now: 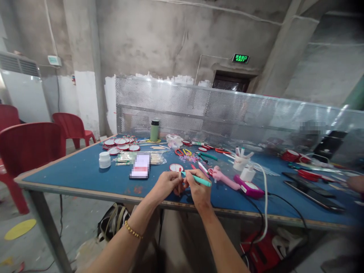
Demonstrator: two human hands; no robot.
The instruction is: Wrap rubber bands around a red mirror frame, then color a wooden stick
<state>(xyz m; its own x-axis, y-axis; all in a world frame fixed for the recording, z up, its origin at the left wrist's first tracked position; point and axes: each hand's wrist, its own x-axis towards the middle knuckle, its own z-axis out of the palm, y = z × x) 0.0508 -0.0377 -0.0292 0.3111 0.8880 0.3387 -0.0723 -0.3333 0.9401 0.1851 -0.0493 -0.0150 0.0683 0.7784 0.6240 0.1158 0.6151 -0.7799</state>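
My left hand (167, 185) is closed, pinching a small thin stick (179, 176) that stands upright and looks wooden with a red upper end. My right hand (200, 192) wraps round a teal pen (203, 181), its tip close to the stick. Whether tip and stick touch is too small to tell. Just behind the fingers lies a round white disc with a red rim (174, 167). A red pen (195, 167) and a white-and-pink pen (203, 169) rest beside my right hand, near a pink glue gun (226, 178).
On the blue table (71, 172) are a phone (140, 165), a white jar (104, 160), bagged sticks (126, 157), red-rimmed discs (125, 147), a green bottle (154, 131), pliers (186, 152) and a cup of pens (241, 162). A purple device (250, 188) trails cables rightward. Another person's hand (356, 184) shows at right.
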